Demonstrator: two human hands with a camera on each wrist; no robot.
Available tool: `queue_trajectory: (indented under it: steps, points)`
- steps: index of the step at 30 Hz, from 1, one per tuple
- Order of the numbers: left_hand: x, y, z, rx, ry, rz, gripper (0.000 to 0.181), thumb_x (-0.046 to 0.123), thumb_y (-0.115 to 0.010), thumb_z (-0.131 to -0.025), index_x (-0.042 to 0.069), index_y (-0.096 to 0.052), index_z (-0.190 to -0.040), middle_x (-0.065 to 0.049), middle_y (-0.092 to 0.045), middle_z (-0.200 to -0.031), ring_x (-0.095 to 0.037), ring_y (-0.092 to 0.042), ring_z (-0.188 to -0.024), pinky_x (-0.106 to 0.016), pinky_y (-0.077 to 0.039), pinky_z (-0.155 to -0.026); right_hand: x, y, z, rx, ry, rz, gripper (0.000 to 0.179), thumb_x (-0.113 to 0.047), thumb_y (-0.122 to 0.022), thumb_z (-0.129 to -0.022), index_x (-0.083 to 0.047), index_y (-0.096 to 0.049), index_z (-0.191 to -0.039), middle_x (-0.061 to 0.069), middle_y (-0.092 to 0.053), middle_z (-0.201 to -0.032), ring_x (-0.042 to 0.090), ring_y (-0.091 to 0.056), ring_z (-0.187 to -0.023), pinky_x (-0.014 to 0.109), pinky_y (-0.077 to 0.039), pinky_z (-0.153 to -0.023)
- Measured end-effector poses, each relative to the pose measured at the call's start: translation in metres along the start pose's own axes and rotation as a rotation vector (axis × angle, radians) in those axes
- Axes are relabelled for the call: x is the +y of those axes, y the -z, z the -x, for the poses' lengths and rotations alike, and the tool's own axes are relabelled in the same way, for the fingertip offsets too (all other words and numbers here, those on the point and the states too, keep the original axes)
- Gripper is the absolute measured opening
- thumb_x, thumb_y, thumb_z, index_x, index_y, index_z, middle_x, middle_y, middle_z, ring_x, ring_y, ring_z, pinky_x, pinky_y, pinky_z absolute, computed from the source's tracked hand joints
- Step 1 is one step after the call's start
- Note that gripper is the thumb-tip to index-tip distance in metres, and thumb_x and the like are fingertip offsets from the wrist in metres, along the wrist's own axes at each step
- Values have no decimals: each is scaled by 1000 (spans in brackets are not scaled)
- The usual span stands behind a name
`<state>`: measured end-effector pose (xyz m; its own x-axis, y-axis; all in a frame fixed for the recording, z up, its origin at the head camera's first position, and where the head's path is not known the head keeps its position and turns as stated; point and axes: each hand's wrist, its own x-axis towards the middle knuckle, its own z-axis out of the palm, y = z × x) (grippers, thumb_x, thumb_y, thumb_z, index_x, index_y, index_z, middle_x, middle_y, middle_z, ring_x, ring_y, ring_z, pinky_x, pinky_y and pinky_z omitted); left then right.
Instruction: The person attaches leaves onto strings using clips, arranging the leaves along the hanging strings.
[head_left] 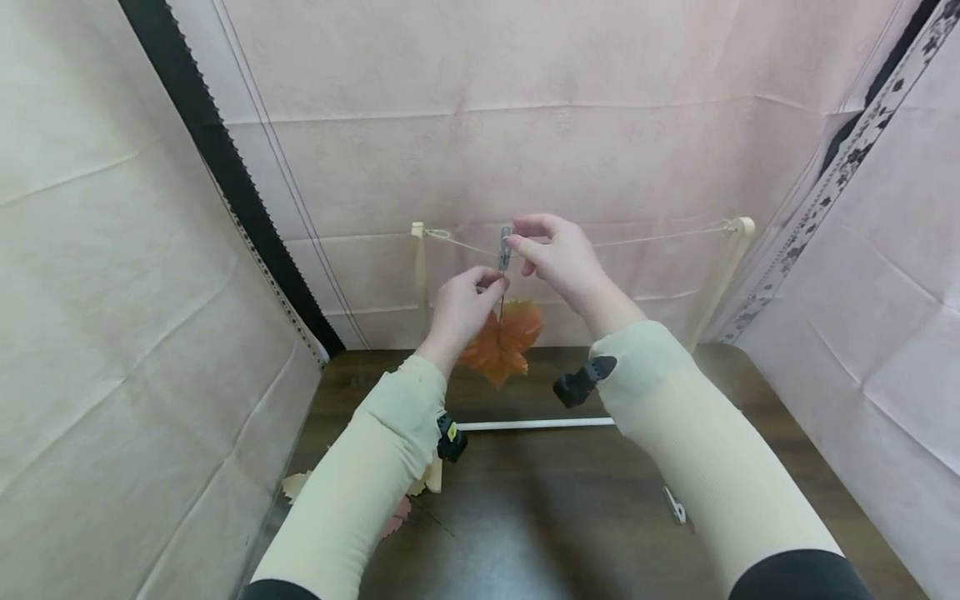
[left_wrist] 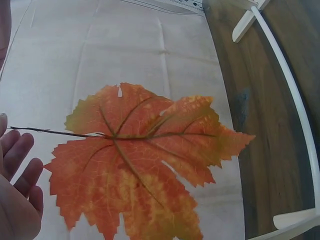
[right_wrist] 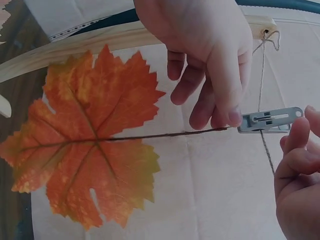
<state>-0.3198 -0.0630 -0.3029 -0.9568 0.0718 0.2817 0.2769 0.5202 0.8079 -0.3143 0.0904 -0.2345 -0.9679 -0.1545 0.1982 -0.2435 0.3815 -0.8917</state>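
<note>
With its fingertips my left hand (head_left: 459,310) pinches the dark stem (right_wrist: 165,134) of an orange artificial maple leaf (left_wrist: 135,160). The leaf hangs below that hand, its blade spread and veins showing. My right hand (head_left: 564,260) holds a grey plastic clothespin (right_wrist: 270,120) at its outer end between thumb and finger. The clothespin sits across a thin cord (head_left: 652,241). The stem's top end meets the clothespin's lower end, beside the left thumb; whether it is clamped there I cannot tell.
The cord is tied between a left wooden post (head_left: 420,275) and a right wooden post (head_left: 722,279). A white rod (head_left: 540,424) runs low across the stand. Another clothespin (head_left: 675,506) lies on the dark table (head_left: 540,533). A pale leaf (head_left: 295,485) and a pink leaf (head_left: 397,517) lie by the left sleeve.
</note>
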Motion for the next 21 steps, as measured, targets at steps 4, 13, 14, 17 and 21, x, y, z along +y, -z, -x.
queue_trajectory:
  steps: [4,13,14,17,21]
  points:
    - [-3,-1,5,2,-2,28,31,37,-59,-92,16,-66,-113,4,-66,-103,-15,-59,-92,-34,-49,-80,4,0,2,5,-2,15,45,-35,-62,-91,-16,-53,-131,-2,-56,-123,24,-57,-81,36,-47,-81]
    - [-10,1,16,73,-58,47,33,34,-64,-89,17,-64,-117,6,-64,-106,-12,-58,-88,-31,-48,-75,10,4,10,19,11,14,41,-33,-62,-91,-18,-55,-129,-3,-57,-123,25,-57,-80,41,-47,-84]
    - [-11,1,17,88,-75,50,33,32,-64,-89,16,-64,-117,5,-64,-107,-12,-57,-88,-31,-48,-76,11,4,11,18,12,18,41,-32,-61,-91,-18,-55,-129,-3,-57,-123,25,-57,-80,41,-47,-84]
    - [-15,1,19,133,-114,71,32,26,-65,-88,13,-63,-117,3,-64,-108,-14,-57,-87,-31,-47,-78,17,3,16,20,12,28,41,-32,-61,-91,-19,-55,-129,-4,-58,-123,24,-58,-79,40,-47,-84]
    - [-17,0,22,163,-129,96,33,24,-66,-88,12,-63,-118,2,-63,-108,-15,-56,-85,-32,-47,-77,23,1,20,23,28,24,41,-33,-62,-91,-18,-55,-128,-3,-58,-123,24,-57,-78,41,-47,-84]
